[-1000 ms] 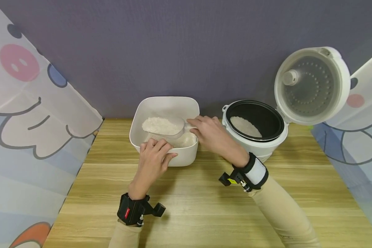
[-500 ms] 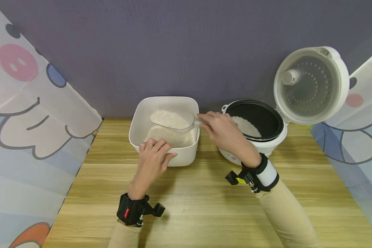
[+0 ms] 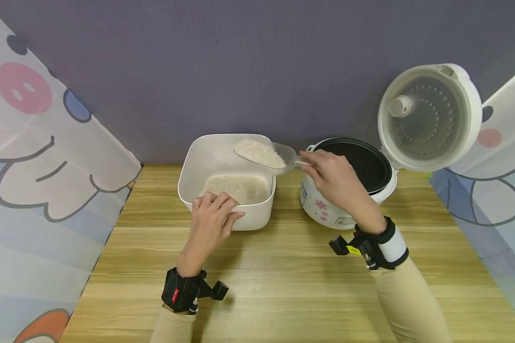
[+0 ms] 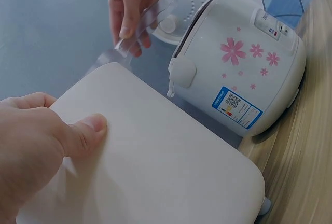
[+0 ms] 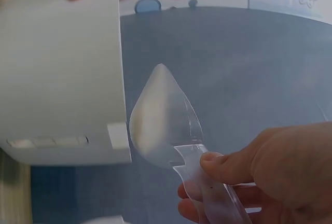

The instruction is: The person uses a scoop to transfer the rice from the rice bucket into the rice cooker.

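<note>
My right hand point(image 3: 339, 183) grips the handle of a clear plastic scoop point(image 5: 171, 115), thumb along its top. White rice point(image 3: 259, 153) fills the scoop, which is raised over the right rim of a white rice bin point(image 3: 251, 218). More rice point(image 3: 236, 188) lies in the bottom of that bin. On the bin's front rim, my left hand point(image 3: 212, 216) holds on with fingers over the edge inside and thumb against the outer wall. To the right stands a white rice cooker point(image 4: 244, 63) with pink flowers, its black inner pot point(image 3: 366, 164) partly hidden behind my right hand.
The cooker's lid point(image 3: 431, 119) stands raised at the right, hinged to the cooker. A purple-grey wall point(image 3: 257, 71) rises right behind the containers. Both stand on a wood-grain table point(image 3: 274, 281), with cartoon-printed sheets point(image 3: 60, 190) at the sides.
My right hand has lifted the rice-filled scoop up from inside the bin and moved it right, toward the cooker. The left hand has stayed on the bin's rim.
</note>
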Tool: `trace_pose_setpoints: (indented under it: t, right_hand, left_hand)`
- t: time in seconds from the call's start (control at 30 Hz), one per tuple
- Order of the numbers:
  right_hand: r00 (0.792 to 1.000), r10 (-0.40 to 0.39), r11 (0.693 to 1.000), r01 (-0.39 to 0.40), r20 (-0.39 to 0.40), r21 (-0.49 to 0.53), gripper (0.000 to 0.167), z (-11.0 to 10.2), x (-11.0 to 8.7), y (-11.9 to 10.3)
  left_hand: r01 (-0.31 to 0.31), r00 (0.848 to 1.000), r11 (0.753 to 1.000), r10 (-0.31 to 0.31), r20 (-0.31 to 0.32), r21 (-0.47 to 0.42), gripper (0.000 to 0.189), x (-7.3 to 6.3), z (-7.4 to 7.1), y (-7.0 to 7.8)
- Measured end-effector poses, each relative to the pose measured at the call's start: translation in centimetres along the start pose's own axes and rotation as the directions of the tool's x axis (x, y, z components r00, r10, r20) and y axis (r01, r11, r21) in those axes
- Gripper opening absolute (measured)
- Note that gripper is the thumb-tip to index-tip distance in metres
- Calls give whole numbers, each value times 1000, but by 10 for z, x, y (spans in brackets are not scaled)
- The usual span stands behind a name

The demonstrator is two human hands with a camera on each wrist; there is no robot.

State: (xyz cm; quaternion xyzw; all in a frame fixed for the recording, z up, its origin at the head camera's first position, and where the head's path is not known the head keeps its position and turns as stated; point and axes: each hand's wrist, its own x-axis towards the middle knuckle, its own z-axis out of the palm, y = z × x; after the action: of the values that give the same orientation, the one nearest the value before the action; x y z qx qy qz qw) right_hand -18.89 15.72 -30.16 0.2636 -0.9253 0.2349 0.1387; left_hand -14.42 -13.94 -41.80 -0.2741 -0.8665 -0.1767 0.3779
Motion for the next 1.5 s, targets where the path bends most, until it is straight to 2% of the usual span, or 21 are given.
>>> trace_pose_setpoints:
  t: [0.33, 0.6, 0.83, 1.07, 1.2, 1.37, 1.5]
  right_hand:
    - [989, 144, 990, -144, -39, -1, 35, -20, -21, 21]
    - [977, 197, 980, -197, -81, 5, 36, -27, -37, 40]
    - [959, 268, 963, -267, -95, 24, 37, -32, -49, 54]
    - [948, 285, 958, -286, -139, 10, 37, -33, -63, 68]
    - [940, 295, 952, -304, -170, -30, 36, -34, -71, 74]
    - [936, 257, 953, -287, -240, -96, 33, -35, -80, 80]
    - [924, 257, 944, -302, -284, -129, 33, -36, -87, 83]
  left_hand:
    - [6, 1000, 1000, -6, 10, 0, 30, 0, -2, 1]
    - [-14, 1000, 1000, 14, -18, -16, 33, 0, 0, 0]
    - [-19, 1000, 1000, 19, -23, -20, 29, 1, 0, 1]
    - [-18, 1000, 1000, 17, -25, -13, 32, 1, 0, 1]
    - [-17, 1000, 1000, 16, -26, -16, 32, 1, 0, 1]
    - [-12, 1000, 1000, 11, -13, -19, 29, 1, 0, 1]
    - [-6, 1000, 1000, 6, -5, -21, 26, 1, -1, 1]
